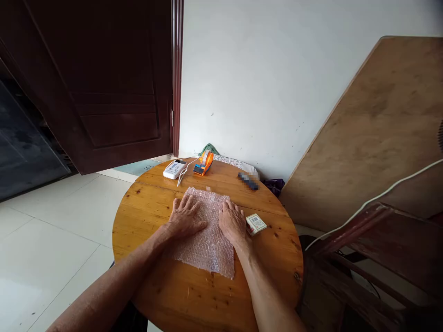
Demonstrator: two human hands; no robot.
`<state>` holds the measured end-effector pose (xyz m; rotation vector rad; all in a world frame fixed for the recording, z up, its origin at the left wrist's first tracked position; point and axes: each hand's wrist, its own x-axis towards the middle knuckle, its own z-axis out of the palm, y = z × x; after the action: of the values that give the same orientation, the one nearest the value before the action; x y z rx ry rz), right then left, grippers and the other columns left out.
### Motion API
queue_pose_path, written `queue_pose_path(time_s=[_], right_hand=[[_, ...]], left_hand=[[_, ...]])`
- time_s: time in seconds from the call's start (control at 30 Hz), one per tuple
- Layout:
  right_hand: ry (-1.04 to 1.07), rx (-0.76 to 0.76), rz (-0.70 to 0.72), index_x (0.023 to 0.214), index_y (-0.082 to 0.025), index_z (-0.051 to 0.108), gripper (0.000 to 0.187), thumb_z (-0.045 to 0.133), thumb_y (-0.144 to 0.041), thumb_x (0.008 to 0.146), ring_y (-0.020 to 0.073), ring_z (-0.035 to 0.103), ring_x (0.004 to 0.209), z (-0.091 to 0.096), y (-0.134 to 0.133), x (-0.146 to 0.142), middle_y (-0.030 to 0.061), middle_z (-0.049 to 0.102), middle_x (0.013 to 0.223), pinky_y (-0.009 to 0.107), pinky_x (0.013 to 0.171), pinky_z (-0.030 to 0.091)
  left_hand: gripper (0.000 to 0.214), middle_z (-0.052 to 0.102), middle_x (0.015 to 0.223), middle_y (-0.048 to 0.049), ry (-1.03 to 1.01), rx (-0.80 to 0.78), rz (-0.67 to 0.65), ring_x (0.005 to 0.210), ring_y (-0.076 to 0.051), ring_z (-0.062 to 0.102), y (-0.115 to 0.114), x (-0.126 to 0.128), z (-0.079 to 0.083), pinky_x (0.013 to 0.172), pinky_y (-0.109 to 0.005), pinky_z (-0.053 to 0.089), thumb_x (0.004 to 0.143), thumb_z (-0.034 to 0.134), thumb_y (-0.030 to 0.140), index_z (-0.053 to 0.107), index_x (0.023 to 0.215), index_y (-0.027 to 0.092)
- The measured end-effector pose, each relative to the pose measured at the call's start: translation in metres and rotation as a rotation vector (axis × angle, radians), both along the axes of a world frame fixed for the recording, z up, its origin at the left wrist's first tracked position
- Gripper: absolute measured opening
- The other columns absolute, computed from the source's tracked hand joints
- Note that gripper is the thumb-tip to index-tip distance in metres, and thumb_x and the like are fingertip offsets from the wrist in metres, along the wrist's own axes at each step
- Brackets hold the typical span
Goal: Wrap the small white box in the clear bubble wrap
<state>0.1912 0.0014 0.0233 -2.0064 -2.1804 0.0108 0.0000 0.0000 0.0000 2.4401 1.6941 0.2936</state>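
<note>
A sheet of bubble wrap [209, 230] lies flat on the round wooden table [207, 295]. My left hand [186, 216] rests palm down on its left part, fingers spread. Flat on the sheet's right edge lies my right hand [232, 221], fingers apart. A small white box with a printed label [256, 223] lies on the table just right of my right hand, touching or almost touching it.
At the table's far side sit a white device with a cord [175, 168], an orange tape dispenser [204, 163] and a dark flat object [248, 180]. A wooden board [374, 129] leans on the wall at right, a dark chair [363, 258] stands close by, and a dark door [104, 83] is at left.
</note>
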Motion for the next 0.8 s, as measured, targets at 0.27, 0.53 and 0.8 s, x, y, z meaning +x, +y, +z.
queue_pose_path(time_s=[0.27,0.53,0.8], right_hand=[[0.014,0.017,0.027,0.134,-0.014,0.057,0.041,0.036,-0.017,0.099,0.0316,0.045,0.136,-0.006,0.003,0.005,0.0178,0.051,0.149,0.045,0.106,0.036],[0.049,0.039,0.058,0.141,-0.007,0.052,0.048,0.037,-0.008,0.095,0.0306,0.045,0.137,-0.005,0.006,0.011,0.0196,0.054,0.145,0.041,0.111,0.035],[0.017,0.116,0.026,0.138,-0.014,0.056,0.055,0.062,-0.033,0.087,0.0349,0.054,0.125,0.032,-0.014,0.044,0.0194,0.058,0.139,0.045,0.101,0.042]], left_hand=[[0.076,0.018,0.167,-0.0174,0.031,-0.003,-0.070,0.155,-0.038,0.012,-0.021,0.024,0.015,0.121,-0.069,0.004,0.093,0.048,0.063,0.034,0.156,0.021],[0.088,0.025,0.165,-0.0201,-0.060,-0.057,-0.268,0.153,-0.043,0.016,-0.042,0.045,0.010,0.115,-0.077,0.010,0.088,0.044,0.075,0.032,0.156,0.020],[0.086,0.026,0.164,-0.0200,-0.089,-0.070,-0.252,0.154,-0.041,0.016,-0.045,0.043,0.016,0.116,-0.076,0.007,0.089,0.044,0.075,0.038,0.153,0.019]])
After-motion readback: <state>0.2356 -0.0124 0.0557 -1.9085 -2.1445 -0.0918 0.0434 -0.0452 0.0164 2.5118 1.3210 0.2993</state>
